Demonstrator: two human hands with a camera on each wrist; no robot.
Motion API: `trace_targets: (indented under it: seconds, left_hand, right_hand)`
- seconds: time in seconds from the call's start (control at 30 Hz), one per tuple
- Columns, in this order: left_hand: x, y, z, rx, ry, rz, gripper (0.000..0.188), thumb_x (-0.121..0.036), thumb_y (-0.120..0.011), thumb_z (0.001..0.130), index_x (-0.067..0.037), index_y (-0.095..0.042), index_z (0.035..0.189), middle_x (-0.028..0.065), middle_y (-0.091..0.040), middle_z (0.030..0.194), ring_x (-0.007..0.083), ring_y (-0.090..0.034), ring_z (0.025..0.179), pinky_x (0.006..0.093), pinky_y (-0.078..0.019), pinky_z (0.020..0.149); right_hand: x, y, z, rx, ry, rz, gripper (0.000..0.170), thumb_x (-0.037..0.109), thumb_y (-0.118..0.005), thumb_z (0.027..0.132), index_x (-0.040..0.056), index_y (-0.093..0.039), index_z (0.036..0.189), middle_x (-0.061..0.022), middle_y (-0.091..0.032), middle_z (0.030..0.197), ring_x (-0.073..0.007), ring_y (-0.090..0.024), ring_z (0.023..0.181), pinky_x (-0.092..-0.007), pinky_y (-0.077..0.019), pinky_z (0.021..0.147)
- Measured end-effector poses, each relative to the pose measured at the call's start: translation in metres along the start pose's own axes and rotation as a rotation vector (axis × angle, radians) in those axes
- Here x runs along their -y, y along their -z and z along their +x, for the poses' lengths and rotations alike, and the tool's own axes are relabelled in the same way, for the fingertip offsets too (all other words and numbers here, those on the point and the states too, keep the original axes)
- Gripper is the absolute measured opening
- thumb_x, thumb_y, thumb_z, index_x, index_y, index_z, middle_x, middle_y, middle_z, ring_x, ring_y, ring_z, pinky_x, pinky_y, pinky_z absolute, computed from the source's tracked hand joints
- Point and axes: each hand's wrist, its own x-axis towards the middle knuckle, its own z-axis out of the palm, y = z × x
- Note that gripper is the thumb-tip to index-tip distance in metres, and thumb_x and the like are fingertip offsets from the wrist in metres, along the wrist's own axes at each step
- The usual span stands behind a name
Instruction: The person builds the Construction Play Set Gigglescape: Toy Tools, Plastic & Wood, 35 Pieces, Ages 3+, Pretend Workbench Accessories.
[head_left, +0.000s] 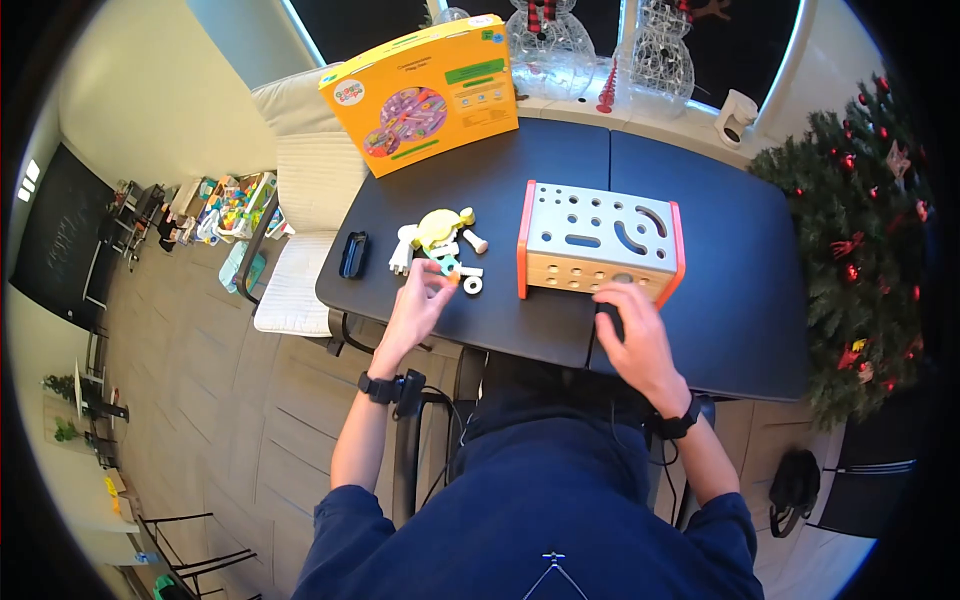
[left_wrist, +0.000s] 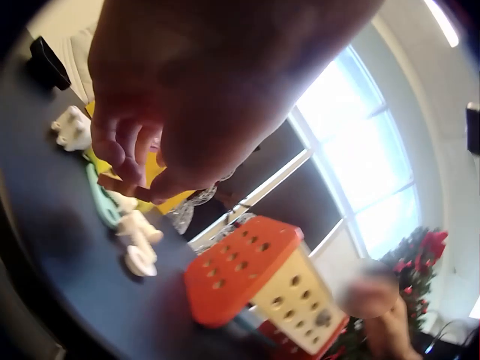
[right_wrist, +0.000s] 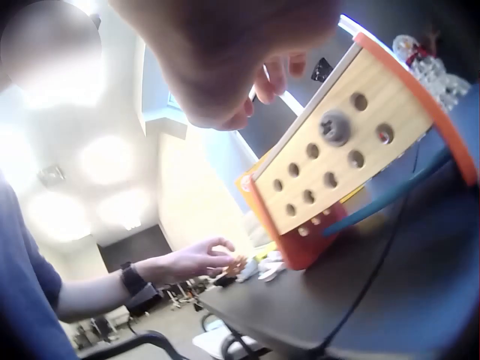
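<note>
My left hand (head_left: 413,312) pinches a small orange piece (left_wrist: 118,186) between thumb and fingers, over a loose pile of toy parts. The pile includes a yellow piece (head_left: 438,228), a green piece (left_wrist: 103,196), a white ring (head_left: 473,285) and pale pegs (head_left: 475,241). My right hand (head_left: 642,345) is at the near side of a wooden box (head_left: 600,225) with red-orange ends, its fingers loosely bent and holding nothing; contact with the box is unclear. A grey screw head (right_wrist: 334,127) sits in one of the box's side holes.
A black tray (head_left: 354,255) lies near the left end of the dark table (head_left: 720,300). Behind the parts stands a yellow carton (head_left: 430,95). A chair (head_left: 300,190) is at the left, and a decorated tree (head_left: 850,250) at the right.
</note>
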Motion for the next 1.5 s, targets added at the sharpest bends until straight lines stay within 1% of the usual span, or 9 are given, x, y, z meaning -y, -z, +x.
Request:
trace_targets:
  seconds: [0.1, 0.17, 0.3, 0.53, 0.67, 0.77, 1.0, 1.3, 1.5]
  left_hand:
    - [-0.026, -0.01, -0.009, 0.359, 0.079, -0.59, 0.037, -0.015, -0.072, 0.105, -0.008, -0.051, 0.135, 0.005, -0.073, 0.112, 0.0067, -0.061, 0.088, 0.0263, -0.0478, 0.072]
    - [-0.044, -0.024, -0.017, 0.517, 0.111, -0.662, 0.035, -0.015, -0.071, 0.106, -0.012, -0.052, 0.135, 0.0019, -0.073, 0.114, 0.0059, -0.06, 0.092, 0.0233, -0.0444, 0.074]
    - [-0.053, -0.038, -0.015, 0.685, 0.069, -0.738, 0.032, -0.016, -0.071, 0.107, -0.012, -0.053, 0.133, 0.0027, -0.074, 0.114, 0.006, -0.06, 0.091, 0.0249, -0.0478, 0.078]
    - [-0.051, -0.035, 0.016, 0.499, -0.04, -0.228, 0.022, -0.016, -0.065, 0.109, -0.005, -0.06, 0.127, 0.0049, -0.076, 0.111, 0.0102, -0.065, 0.087, 0.0281, -0.0545, 0.082]
    - [-0.039, -0.029, 0.056, 0.056, -0.341, 0.313, 0.021, -0.017, -0.068, 0.104, -0.002, -0.068, 0.118, 0.0194, -0.074, 0.109, 0.0338, -0.074, 0.094, 0.0435, -0.0582, 0.085]
    - [-0.029, -0.038, 0.085, -0.096, -0.408, 0.62, 0.022, -0.019, -0.069, 0.102, -0.002, -0.069, 0.115, 0.0189, -0.072, 0.108, 0.0372, -0.071, 0.098, 0.0479, -0.0571, 0.086]
    - [0.008, -0.064, 0.114, -0.048, -0.379, 0.937, 0.024, -0.026, -0.071, 0.1, -0.003, -0.071, 0.109, 0.0189, -0.071, 0.106, 0.038, -0.064, 0.106, 0.0496, -0.0541, 0.091]
    - [-0.048, -0.04, 0.073, -0.067, -0.296, 0.421, 0.036, -0.03, -0.075, 0.099, -0.006, -0.07, 0.126, 0.0189, -0.071, 0.118, 0.0372, -0.064, 0.113, 0.048, -0.0527, 0.099]
    - [-0.09, -0.02, 0.007, 0.082, -0.198, -0.144, 0.036, -0.018, -0.074, 0.1, -0.007, -0.07, 0.134, 0.0109, -0.073, 0.122, 0.0221, -0.068, 0.111, 0.0358, -0.0529, 0.095]
  right_hand:
    - [0.016, -0.034, 0.001, 0.34, -0.419, 0.607, 0.046, 0.021, -0.06, 0.11, 0.0021, -0.048, 0.15, -0.0189, -0.069, 0.13, -0.0311, -0.069, 0.121, -0.0427, -0.0541, 0.103]
    - [0.016, -0.058, 0.0, 0.463, -0.446, 0.729, 0.053, 0.025, -0.055, 0.114, 0.0034, -0.038, 0.159, -0.0194, -0.069, 0.131, -0.029, -0.071, 0.116, -0.0421, -0.0548, 0.103]
    - [0.013, -0.083, 0.003, 0.371, -0.55, 0.891, 0.027, 0.018, -0.048, 0.117, 0.0023, -0.048, 0.138, -0.0136, -0.074, 0.114, -0.019, -0.074, 0.095, -0.0344, -0.0588, 0.084]
    - [0.001, -0.079, -0.007, 0.28, -0.654, 0.869, 0.016, 0.017, -0.051, 0.116, 0.0031, -0.05, 0.125, -0.01, -0.074, 0.098, -0.0143, -0.072, 0.086, -0.0295, -0.0557, 0.074]
    - [-0.009, -0.074, -0.017, 0.259, -0.686, 0.826, 0.016, 0.017, -0.052, 0.116, 0.0029, -0.052, 0.123, -0.0094, -0.074, 0.098, -0.0141, -0.072, 0.086, -0.0293, -0.0553, 0.076]
    - [-0.01, -0.069, -0.02, 0.264, -0.72, 0.835, 0.015, 0.017, -0.052, 0.115, 0.0029, -0.053, 0.122, -0.0092, -0.075, 0.099, -0.0138, -0.072, 0.086, -0.029, -0.055, 0.077]
    - [-0.011, -0.063, -0.021, 0.262, -0.724, 0.863, 0.017, 0.018, -0.053, 0.115, 0.0026, -0.055, 0.122, -0.009, -0.075, 0.098, -0.0135, -0.072, 0.087, -0.0289, -0.0546, 0.078]
    - [-0.021, -0.057, -0.011, 0.2, -0.75, 0.8, 0.025, 0.02, -0.051, 0.115, -0.0003, -0.055, 0.129, -0.0114, -0.078, 0.099, -0.0159, -0.076, 0.087, -0.0304, -0.0556, 0.079]
    - [-0.017, -0.051, -0.004, 0.181, -0.751, 0.848, 0.03, 0.021, -0.05, 0.116, -0.0028, -0.053, 0.134, -0.0147, -0.08, 0.102, -0.0178, -0.078, 0.09, -0.0302, -0.0569, 0.082]
